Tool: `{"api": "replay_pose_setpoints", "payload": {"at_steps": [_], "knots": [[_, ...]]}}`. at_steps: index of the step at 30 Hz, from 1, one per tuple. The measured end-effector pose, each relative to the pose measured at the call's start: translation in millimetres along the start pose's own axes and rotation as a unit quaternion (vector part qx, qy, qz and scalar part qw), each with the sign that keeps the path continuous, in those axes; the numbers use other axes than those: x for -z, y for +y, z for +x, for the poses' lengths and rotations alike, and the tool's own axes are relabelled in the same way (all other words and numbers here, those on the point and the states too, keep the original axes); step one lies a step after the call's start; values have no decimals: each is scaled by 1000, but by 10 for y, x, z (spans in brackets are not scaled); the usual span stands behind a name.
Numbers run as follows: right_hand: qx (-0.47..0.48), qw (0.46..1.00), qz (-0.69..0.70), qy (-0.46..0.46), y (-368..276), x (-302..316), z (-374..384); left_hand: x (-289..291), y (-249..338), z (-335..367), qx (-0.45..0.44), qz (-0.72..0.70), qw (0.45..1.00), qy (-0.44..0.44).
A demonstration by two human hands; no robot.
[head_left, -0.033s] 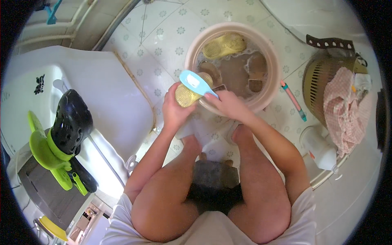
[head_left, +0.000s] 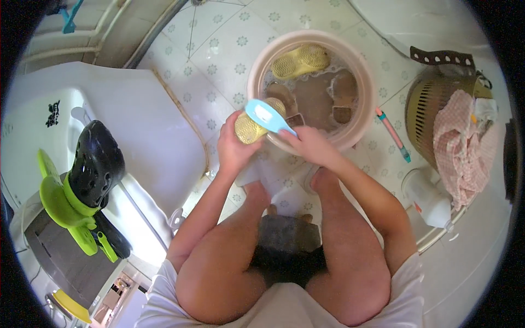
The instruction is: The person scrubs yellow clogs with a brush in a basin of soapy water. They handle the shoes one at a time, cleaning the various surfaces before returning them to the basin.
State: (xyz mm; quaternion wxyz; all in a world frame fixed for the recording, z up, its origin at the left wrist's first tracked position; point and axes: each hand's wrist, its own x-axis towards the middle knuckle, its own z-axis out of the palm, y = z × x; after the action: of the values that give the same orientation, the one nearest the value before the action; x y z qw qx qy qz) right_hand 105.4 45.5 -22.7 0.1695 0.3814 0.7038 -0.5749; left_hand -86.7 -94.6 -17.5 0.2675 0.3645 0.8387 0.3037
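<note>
My left hand (head_left: 236, 143) is closed round a shoe with a yellow patterned sole (head_left: 247, 130), the sole facing up. A light blue scrubbing brush (head_left: 266, 115) lies across that sole, its handle gripped in my right hand (head_left: 309, 144); the bristles are hidden underneath. Both hands are at the near left rim of a pale pink basin (head_left: 369, 90) of murky brown water. In the basin, another yellow-soled shoe (head_left: 300, 61) lies at the far side. Brownish, partly sunken shapes (head_left: 343, 90) show at the right and left of the water.
On the patterned tile floor right of the basin lies a pink and teal stick-like item (head_left: 392, 134). Beyond it are a white bottle (head_left: 426, 198) and an olive basket (head_left: 421, 117) with a pink checked cloth (head_left: 462, 147). Black and lime-green clogs (head_left: 97, 161) rest at left.
The brush and my right hand have slid slightly to the right and toward me across the sole. My left hand and the shoe have barely moved.
</note>
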Motion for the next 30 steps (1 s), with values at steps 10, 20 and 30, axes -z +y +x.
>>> {"api": "replay_pose_setpoints", "payload": {"at_steps": [10, 20, 30], "knots": [[-6, 999, 29, 19, -64, 92, 64, -40, 8, -9, 0, -6, 1000, 7], [79, 984, 113, 112, 185, -45, -492, 5, 74, -44, 3, -11, 1000, -8], [33, 996, 52, 60, 266, -73, -317, -16, -96, -1, 7, -33, 999, -5]]}}
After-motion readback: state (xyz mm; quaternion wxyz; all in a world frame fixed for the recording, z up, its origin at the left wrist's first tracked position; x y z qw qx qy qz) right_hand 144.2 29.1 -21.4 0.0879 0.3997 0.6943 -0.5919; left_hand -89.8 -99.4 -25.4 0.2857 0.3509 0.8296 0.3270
